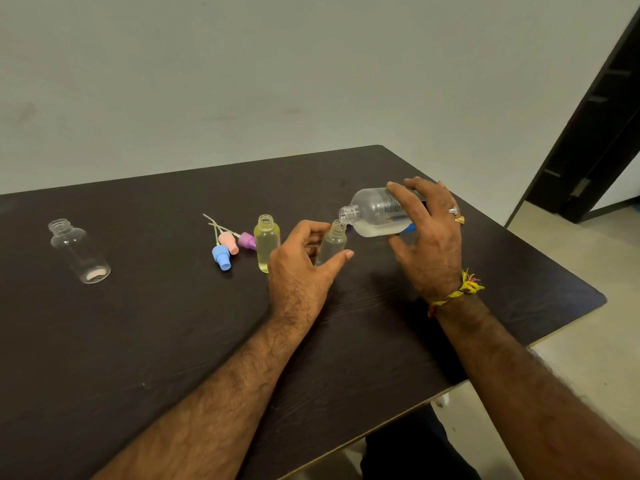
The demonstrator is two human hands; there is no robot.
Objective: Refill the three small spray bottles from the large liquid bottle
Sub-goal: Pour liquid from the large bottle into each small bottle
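On the dark table (173, 341), the right hand (429, 237) gripped the large liquid bottle (374, 213), tipped nearly flat with its open mouth touching the neck of a small bottle (332, 242) that the left hand (301, 265) held upright between thumb and curled fingers. A filled yellowish bottle (266, 242) stood just left, beside three loose spray caps (230, 245); an empty bottle (79, 251) stood well apart at far left.

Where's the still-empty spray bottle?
In the head view, the empty bottle stands alone, uncapped, at the table's far left, well left of the three spray caps.
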